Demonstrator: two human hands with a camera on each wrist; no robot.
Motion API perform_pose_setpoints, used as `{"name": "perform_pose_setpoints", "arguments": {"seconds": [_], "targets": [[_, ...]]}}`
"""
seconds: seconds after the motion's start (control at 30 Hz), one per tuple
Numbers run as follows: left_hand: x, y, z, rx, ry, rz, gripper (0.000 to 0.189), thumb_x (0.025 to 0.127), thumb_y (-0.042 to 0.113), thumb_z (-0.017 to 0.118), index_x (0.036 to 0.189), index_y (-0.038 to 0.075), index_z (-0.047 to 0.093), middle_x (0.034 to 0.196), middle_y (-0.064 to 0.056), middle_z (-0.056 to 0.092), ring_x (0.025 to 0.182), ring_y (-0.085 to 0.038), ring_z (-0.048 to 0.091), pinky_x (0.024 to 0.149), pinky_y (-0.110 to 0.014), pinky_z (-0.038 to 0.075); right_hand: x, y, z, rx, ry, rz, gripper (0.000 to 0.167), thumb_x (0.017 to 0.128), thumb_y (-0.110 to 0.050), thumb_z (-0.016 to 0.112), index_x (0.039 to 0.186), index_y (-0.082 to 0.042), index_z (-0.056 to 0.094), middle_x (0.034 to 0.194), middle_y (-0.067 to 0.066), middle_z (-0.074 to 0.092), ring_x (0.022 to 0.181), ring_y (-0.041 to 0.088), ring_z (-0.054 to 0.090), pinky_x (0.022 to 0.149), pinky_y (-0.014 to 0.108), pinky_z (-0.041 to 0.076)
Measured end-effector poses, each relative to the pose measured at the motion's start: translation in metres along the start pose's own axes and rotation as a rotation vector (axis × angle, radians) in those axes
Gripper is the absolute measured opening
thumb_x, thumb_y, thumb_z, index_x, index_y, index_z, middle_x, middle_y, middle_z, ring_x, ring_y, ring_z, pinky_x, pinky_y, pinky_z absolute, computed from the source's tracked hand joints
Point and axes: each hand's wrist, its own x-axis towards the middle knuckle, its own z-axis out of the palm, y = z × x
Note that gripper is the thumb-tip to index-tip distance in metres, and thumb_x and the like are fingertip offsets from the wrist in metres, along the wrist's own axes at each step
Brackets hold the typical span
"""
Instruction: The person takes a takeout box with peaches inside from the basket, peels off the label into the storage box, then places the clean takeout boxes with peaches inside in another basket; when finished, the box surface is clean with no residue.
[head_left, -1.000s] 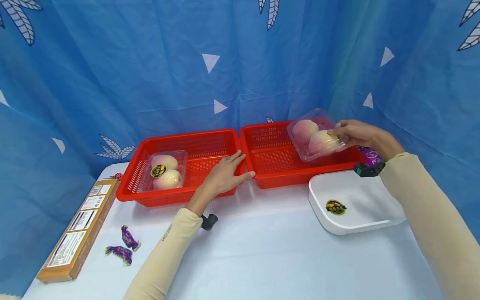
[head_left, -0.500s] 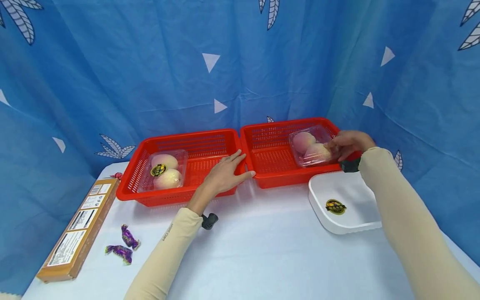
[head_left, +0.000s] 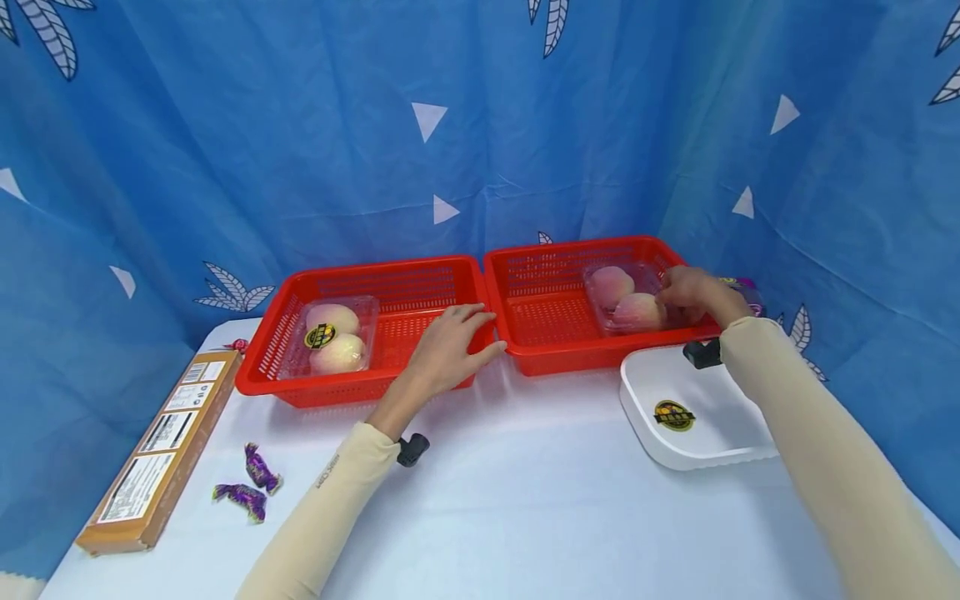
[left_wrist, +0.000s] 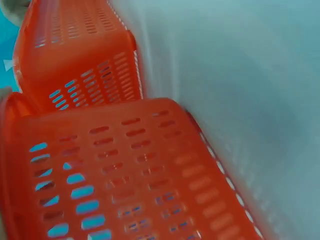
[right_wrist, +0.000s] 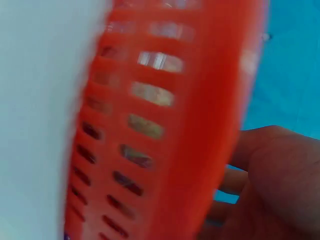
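Inside the right red plastic basket (head_left: 558, 362) lies a clear plastic pack of two peaches (head_left: 640, 311), low on the basket floor at its right end. My right hand (head_left: 697, 293) reaches over the basket's right side, its fingers bent down at the pack's right edge; in the right wrist view the basket rim hides the fingertips. My left hand (head_left: 448, 350), fingers spread and relaxed, rests at the right end of the left red basket (head_left: 360, 390). That basket holds another pack of peaches (head_left: 333, 337) with a black and gold label.
A white tray (head_left: 660, 446) with a similar label stands in front of the right basket. A purple package (head_left: 742, 290) sits behind my right wrist. Left of the baskets are a long cardboard box (head_left: 161, 454) and two purple-wrapped candies (head_left: 258, 467).
My right hand has lowered the pack of peaches from above the right basket down into it, and the pack now lies flatter. My left hand has stayed at the left basket's end.
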Motion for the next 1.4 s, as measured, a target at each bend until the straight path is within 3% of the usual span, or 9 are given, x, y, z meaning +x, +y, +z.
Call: {"name": "perform_pose_setpoints", "arguments": {"seconds": [0.1,0.17,0.43,0.57,0.73,0.93,1.13,1.27,1.4], "targets": [[-0.017,-0.010,-0.014,0.000,0.072,0.036,0.058,0.090,0.050,0.059,0.137,0.015,0.054,0.143,-0.010,0.046,0.131,-0.029,0.041,0.106,-0.052,0.036,-0.005,0.003,0.005,-0.098,0.079,-0.056,0.045,0.084,-0.017,0.068,0.116,0.008,0.048,0.101,0.025,0.059,0.086,0.035,0.057,0.067,0.038,0.057],[-0.032,-0.023,-0.030,0.002,0.092,0.010,0.062,0.090,0.051,0.059,0.140,0.016,0.050,0.146,-0.010,0.042,0.134,-0.031,0.037,0.106,-0.056,0.035,-0.010,0.004,0.007,-0.148,0.122,-0.091,0.044,0.087,-0.019,0.065,0.117,0.009,0.048,0.100,0.025,0.060,0.086,0.035,0.056,0.066,0.038,0.055],[-0.106,-0.098,-0.100,0.044,0.089,-0.298,0.097,0.080,0.059,0.066,0.154,0.015,0.021,0.155,-0.021,0.019,0.140,-0.046,0.017,0.096,-0.074,0.028,-0.033,-0.020,0.014,-0.192,0.245,-0.194,0.057,0.092,-0.024,0.060,0.135,0.008,0.041,0.120,0.032,0.054,0.106,0.047,0.051,0.076,0.052,0.053],[-0.139,-0.131,-0.111,0.020,0.011,-0.442,0.107,0.080,0.062,0.063,0.155,0.009,0.008,0.153,-0.031,0.009,0.136,-0.056,0.010,0.085,-0.077,0.034,-0.037,-0.053,0.024,-0.188,0.294,-0.296,0.051,0.092,-0.022,0.059,0.134,0.004,0.045,0.124,0.029,0.055,0.111,0.045,0.052,0.084,0.056,0.051],[-0.154,-0.154,-0.108,-0.140,-0.117,-0.543,0.113,0.081,0.065,0.060,0.153,0.004,-0.003,0.149,-0.036,0.011,0.132,-0.058,0.016,0.081,-0.069,0.045,-0.033,-0.106,0.049,-0.042,0.279,-0.427,0.043,0.093,-0.019,0.058,0.132,-0.003,0.050,0.118,0.020,0.061,0.105,0.034,0.059,0.083,0.048,0.054],[-0.154,-0.157,-0.106,-0.250,-0.120,-0.541,0.115,0.080,0.064,0.063,0.154,0.009,-0.007,0.146,-0.030,0.024,0.126,-0.052,0.031,0.077,-0.057,0.054,-0.016,-0.190,0.100,0.107,0.113,-0.549,0.046,0.094,-0.024,0.058,0.136,-0.008,0.047,0.125,0.012,0.059,0.109,0.026,0.059,0.086,0.041,0.054],[-0.157,-0.158,-0.105,-0.263,-0.118,-0.548,0.115,0.081,0.063,0.063,0.154,0.010,-0.009,0.147,-0.031,0.023,0.126,-0.052,0.030,0.077,-0.057,0.054,0.008,-0.264,0.163,0.190,-0.167,-0.501,0.059,0.094,-0.034,0.058,0.142,-0.007,0.036,0.138,0.010,0.047,0.116,0.029,0.054,0.097,0.043,0.048],[-0.159,-0.159,-0.107,-0.254,-0.122,-0.555,0.115,0.081,0.063,0.062,0.153,0.009,-0.010,0.147,-0.032,0.021,0.126,-0.053,0.030,0.077,-0.057,0.054,0.016,-0.301,0.194,0.278,-0.335,-0.412,0.043,0.091,-0.035,0.061,0.120,-0.005,0.048,0.127,0.012,0.046,0.114,0.036,0.055,0.094,0.042,0.049],[-0.159,-0.159,-0.108,-0.249,-0.126,-0.561,0.115,0.081,0.063,0.061,0.153,0.009,-0.011,0.147,-0.032,0.021,0.126,-0.053,0.030,0.079,-0.059,0.053,0.021,-0.324,0.215,0.300,-0.434,-0.385,0.035,0.092,-0.037,0.058,0.099,-0.003,0.059,0.116,0.011,0.056,0.104,0.028,0.057,0.088,0.038,0.049]]}}
